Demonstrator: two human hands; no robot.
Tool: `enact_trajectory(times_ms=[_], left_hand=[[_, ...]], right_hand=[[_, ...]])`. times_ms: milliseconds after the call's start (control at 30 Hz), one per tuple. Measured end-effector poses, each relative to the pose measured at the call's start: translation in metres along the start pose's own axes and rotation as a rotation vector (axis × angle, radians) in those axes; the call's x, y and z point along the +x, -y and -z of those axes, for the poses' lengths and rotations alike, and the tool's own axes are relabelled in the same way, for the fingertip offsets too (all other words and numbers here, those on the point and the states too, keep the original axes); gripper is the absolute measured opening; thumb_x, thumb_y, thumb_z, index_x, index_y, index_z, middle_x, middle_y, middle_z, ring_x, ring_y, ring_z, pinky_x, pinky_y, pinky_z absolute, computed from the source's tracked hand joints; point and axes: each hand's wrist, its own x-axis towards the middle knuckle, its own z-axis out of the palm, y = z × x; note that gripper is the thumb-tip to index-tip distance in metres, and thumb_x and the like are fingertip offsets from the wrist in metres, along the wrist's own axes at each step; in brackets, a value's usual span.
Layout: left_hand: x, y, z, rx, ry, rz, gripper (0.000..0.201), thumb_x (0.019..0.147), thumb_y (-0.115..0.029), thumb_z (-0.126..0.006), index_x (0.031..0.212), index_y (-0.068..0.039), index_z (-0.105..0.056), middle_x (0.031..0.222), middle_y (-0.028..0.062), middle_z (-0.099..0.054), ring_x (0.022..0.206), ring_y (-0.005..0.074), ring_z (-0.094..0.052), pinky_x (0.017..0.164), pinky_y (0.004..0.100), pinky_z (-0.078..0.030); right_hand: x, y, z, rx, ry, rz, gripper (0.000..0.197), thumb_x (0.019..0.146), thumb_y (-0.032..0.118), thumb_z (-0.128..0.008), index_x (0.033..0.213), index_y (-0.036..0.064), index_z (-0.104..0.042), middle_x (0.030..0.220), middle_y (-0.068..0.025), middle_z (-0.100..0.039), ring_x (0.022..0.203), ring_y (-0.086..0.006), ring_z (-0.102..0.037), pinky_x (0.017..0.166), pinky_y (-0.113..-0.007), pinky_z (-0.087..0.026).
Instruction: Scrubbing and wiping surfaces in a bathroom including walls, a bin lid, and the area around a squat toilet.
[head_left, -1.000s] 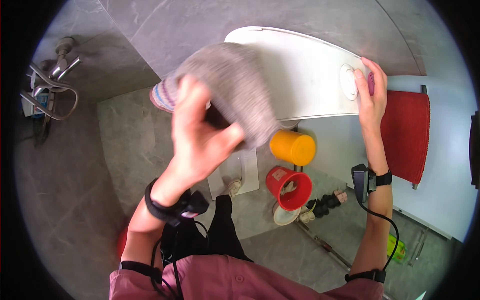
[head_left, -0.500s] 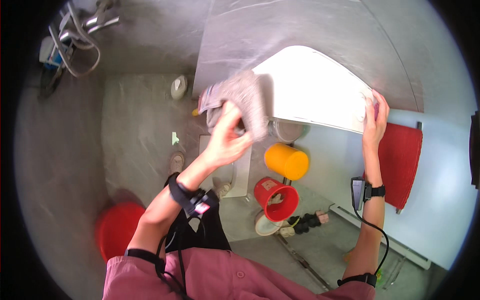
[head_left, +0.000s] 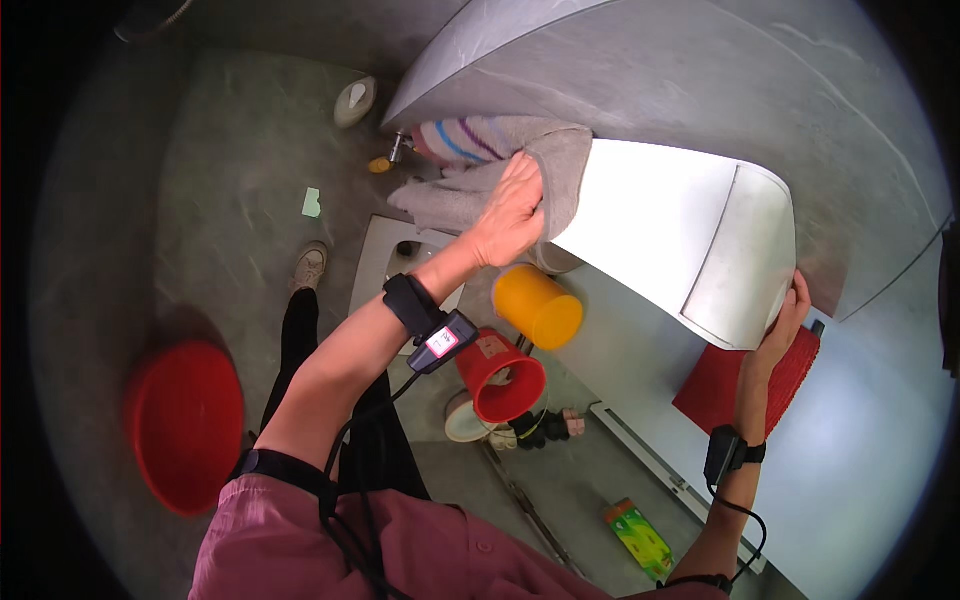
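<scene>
My left hand (head_left: 515,210) is closed on a grey towel (head_left: 565,165) with coloured stripes. The towel lies against the left end of a long white casing (head_left: 650,205), and a loose fold hangs off to the left. Part of my left fingers is hidden in the cloth. My right hand (head_left: 785,325) rests at the casing's right end, beyond a dark seam, with its fingers stretched along the edge. What the casing is, I cannot tell.
Below hang a yellow bucket (head_left: 540,307) and a red bucket (head_left: 508,388), near a red cloth (head_left: 715,385). A red basin (head_left: 187,425) stands at left, a squat toilet (head_left: 375,250) beneath my arm. A green-yellow package (head_left: 640,540) lies lower right.
My left hand has moved right with the towel, which is now spread against the casing. The view has shifted, and my right hand appears lower at the casing's end.
</scene>
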Motion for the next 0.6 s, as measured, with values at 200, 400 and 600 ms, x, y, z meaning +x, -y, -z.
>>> enact_trajectory(times_ms=[200,400,600], left_hand=[[-0.013,0.029,-0.008,0.04,-0.081,0.113,0.036,0.081,-0.018,-0.041,0.11,0.002,-0.043,0.107,0.0209,-0.044,0.101,0.0358,-0.04,0.093,0.0406,-0.03],[-0.014,0.043,-0.018,0.124,-0.17,0.227,0.026,0.083,-0.016,-0.037,0.101,0.003,-0.044,0.103,0.0208,-0.044,0.101,0.0362,-0.04,0.091,0.0397,-0.032],[-0.021,0.08,-0.024,0.152,-0.116,0.403,0.04,0.088,-0.028,-0.036,0.112,0.003,-0.04,0.111,0.0236,-0.045,0.108,0.039,-0.04,0.094,0.04,-0.032]], right_hand=[[0.001,-0.006,0.006,-0.047,0.009,0.017,0.038,0.094,0.025,-0.039,0.123,0.0007,-0.041,0.125,-0.0102,-0.04,0.116,-0.0184,-0.038,0.098,-0.03,-0.029],[0.004,-0.006,0.004,-0.026,-0.041,0.022,0.039,0.093,0.028,-0.041,0.122,0.0013,-0.042,0.118,-0.0077,-0.046,0.108,-0.0145,-0.044,0.093,-0.026,-0.033],[0.007,-0.012,0.008,0.008,-0.001,0.056,0.036,0.093,0.024,-0.043,0.122,0.0026,-0.043,0.123,-0.0089,-0.037,0.114,-0.0179,-0.039,0.097,-0.03,-0.03]])
